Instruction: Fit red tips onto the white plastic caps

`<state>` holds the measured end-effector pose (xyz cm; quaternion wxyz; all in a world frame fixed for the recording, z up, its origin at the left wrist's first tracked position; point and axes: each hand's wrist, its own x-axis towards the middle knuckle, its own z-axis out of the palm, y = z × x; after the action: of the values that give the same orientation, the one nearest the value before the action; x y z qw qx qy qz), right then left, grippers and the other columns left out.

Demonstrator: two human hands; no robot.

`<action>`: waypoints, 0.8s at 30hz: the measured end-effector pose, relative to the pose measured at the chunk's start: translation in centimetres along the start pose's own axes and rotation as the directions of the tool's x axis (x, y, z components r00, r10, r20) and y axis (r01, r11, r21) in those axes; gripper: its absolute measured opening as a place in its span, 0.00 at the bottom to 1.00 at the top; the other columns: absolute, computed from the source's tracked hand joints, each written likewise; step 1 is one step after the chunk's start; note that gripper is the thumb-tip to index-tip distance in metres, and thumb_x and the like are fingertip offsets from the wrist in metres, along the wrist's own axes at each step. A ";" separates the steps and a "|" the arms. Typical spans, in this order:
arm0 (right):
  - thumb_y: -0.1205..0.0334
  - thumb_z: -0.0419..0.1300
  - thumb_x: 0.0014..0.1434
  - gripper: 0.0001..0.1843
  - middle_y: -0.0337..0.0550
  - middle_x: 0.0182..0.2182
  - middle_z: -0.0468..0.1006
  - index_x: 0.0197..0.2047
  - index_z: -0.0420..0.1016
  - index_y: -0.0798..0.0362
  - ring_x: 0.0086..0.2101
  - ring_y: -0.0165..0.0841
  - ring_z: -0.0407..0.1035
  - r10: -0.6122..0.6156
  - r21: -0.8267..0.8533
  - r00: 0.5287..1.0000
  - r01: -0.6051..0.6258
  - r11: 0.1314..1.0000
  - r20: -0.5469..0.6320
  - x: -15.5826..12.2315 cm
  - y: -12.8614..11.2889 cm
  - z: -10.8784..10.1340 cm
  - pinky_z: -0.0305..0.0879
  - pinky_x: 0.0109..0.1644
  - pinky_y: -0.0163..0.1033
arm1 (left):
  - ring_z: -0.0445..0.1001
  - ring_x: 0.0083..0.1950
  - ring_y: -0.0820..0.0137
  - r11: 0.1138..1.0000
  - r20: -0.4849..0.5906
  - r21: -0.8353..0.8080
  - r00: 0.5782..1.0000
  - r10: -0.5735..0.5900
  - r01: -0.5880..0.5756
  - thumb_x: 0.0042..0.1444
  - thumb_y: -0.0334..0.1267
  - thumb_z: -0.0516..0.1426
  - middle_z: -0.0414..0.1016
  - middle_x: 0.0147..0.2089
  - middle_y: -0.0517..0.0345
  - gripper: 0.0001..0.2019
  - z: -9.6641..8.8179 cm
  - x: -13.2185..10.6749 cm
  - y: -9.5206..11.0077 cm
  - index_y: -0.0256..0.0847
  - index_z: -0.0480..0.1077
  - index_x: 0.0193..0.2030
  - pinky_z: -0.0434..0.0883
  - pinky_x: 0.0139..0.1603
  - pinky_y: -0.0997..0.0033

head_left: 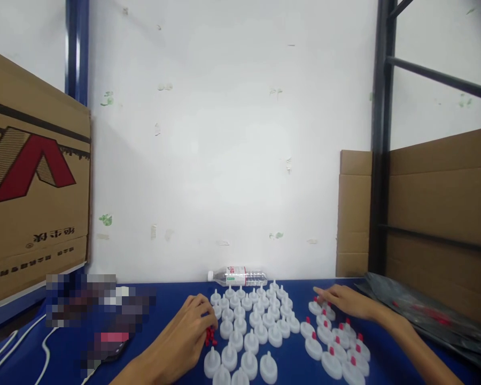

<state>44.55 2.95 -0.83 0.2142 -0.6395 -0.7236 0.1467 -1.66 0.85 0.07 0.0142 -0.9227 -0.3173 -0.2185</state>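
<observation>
My left hand (190, 329) is closed, its fingers curled around small red caps (210, 336) that show below the fingertips. Beside it stand many translucent white oval nozzle lids (251, 342), tips up and bare. On the right, a group of similar lids (332, 363) wears red caps on the tips. My right hand (342, 300) reaches over the far end of that group with its fingers stretched out. Its fingertips are at the red tip of a far capped lid (315, 307); whether they touch it is hard to make out.
A clear plastic bottle (236, 276) lies against the white wall. A printed cardboard box (36, 187) is at left, above blurred items and white cables (44, 342). A dark plastic bag (433, 315) lies on the blue table (152, 331) at right, near cardboard sheets (441, 198).
</observation>
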 end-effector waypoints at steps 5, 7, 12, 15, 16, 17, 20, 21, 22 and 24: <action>0.32 0.41 0.66 0.40 0.53 0.47 0.84 0.45 0.85 0.53 0.50 0.52 0.75 -0.032 -0.028 0.987 0.028 0.999 -0.157 0.6 -0.2 -0.2 0.65 0.59 0.50 | 0.67 0.50 0.63 1.000 -0.029 0.006 1.000 -0.011 0.011 0.55 0.14 0.47 0.74 0.45 0.56 0.19 -0.2 0.1 0.0 0.41 0.70 0.38 0.66 0.52 0.59; 0.35 0.44 0.66 0.35 0.53 0.47 0.83 0.46 0.83 0.52 0.50 0.51 0.75 -0.095 -0.057 0.967 0.084 0.995 -0.237 0.7 -0.7 -0.3 0.65 0.59 0.49 | 0.66 0.51 0.62 1.000 -0.064 0.019 0.998 -0.004 0.005 0.55 0.14 0.47 0.74 0.46 0.56 0.20 -0.2 0.1 -0.1 0.42 0.71 0.40 0.67 0.52 0.59; 0.40 0.56 0.64 0.23 0.48 0.49 0.78 0.50 0.78 0.47 0.48 0.45 0.75 -0.266 -0.140 0.866 0.227 0.964 -0.424 0.2 -4.8 0.3 0.70 0.53 0.45 | 0.65 0.54 0.57 0.994 -0.179 0.102 0.982 0.061 -0.043 0.54 0.16 0.49 0.74 0.47 0.53 0.20 0.0 -0.1 0.1 0.43 0.71 0.44 0.66 0.56 0.53; 0.49 0.49 0.72 0.17 0.47 0.51 0.75 0.55 0.73 0.45 0.50 0.40 0.74 -0.384 -0.115 0.830 0.371 0.922 -0.404 -1.2 -9.3 1.6 0.69 0.55 0.43 | 0.65 0.56 0.55 0.982 -0.204 0.161 0.970 0.131 -0.099 0.56 0.19 0.50 0.74 0.48 0.51 0.22 0.5 0.0 1.0 0.44 0.69 0.53 0.65 0.58 0.49; 0.52 0.48 0.73 0.16 0.47 0.53 0.75 0.57 0.71 0.44 0.53 0.40 0.72 -0.449 -0.117 0.814 0.438 0.891 -0.368 -1.8 -10.9 2.4 0.68 0.56 0.42 | 0.66 0.55 0.55 0.977 -0.216 0.181 0.965 0.150 -0.112 0.58 0.21 0.50 0.74 0.48 0.51 0.23 0.8 0.1 1.3 0.45 0.67 0.56 0.65 0.58 0.49; 0.56 0.48 0.73 0.15 0.47 0.53 0.75 0.57 0.69 0.44 0.52 0.39 0.73 -0.522 -0.128 0.787 0.510 0.850 -0.329 -2.4 -12.4 3.3 0.69 0.55 0.41 | 0.67 0.54 0.55 0.971 -0.233 0.204 0.957 0.172 -0.125 0.60 0.23 0.50 0.74 0.49 0.51 0.23 1.1 0.2 1.5 0.46 0.65 0.60 0.65 0.58 0.49; 0.62 0.49 0.72 0.08 0.45 0.46 0.78 0.51 0.67 0.46 0.46 0.37 0.74 -0.691 -0.182 0.680 0.668 0.721 -0.243 -3.7 -15.9 6.9 0.71 0.51 0.40 | 0.70 0.50 0.55 0.943 -0.285 0.292 0.926 0.247 -0.162 0.65 0.33 0.54 0.76 0.48 0.50 0.20 2.2 0.5 2.0 0.46 0.62 0.64 0.67 0.54 0.51; 0.63 0.50 0.72 0.06 0.44 0.43 0.79 0.48 0.67 0.47 0.42 0.36 0.75 -0.736 -0.212 0.642 0.705 0.677 -0.214 -4.0 -16.5 8.2 0.71 0.48 0.39 | 0.71 0.49 0.55 0.928 -0.282 0.325 0.917 0.280 -0.183 0.65 0.37 0.56 0.77 0.47 0.51 0.18 2.5 0.5 2.1 0.46 0.63 0.62 0.68 0.52 0.52; 0.61 0.52 0.72 0.04 0.41 0.39 0.79 0.43 0.67 0.47 0.37 0.34 0.75 -0.777 -0.244 0.596 0.738 0.629 -0.202 -4.1 -17.0 9.5 0.71 0.44 0.37 | 0.72 0.47 0.56 0.910 -0.277 0.360 0.907 0.317 -0.208 0.65 0.41 0.57 0.77 0.45 0.51 0.15 2.8 0.5 2.2 0.45 0.66 0.57 0.69 0.51 0.53; 0.61 0.51 0.73 0.10 0.38 0.30 0.78 0.36 0.64 0.48 0.29 0.32 0.72 -0.848 -0.383 0.505 0.759 0.526 -0.164 -4.3 -17.6 11.6 0.69 0.37 0.36 | 0.72 0.44 0.58 0.858 -0.265 0.440 0.875 0.406 -0.265 0.66 0.41 0.57 0.77 0.40 0.52 0.06 3.2 0.4 2.3 0.44 0.70 0.46 0.70 0.49 0.55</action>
<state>23.96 -2.99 -2.87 0.2894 -0.2620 -0.9034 -0.1772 1.24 -0.21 -2.44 0.2919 -0.8890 -0.1782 -0.3046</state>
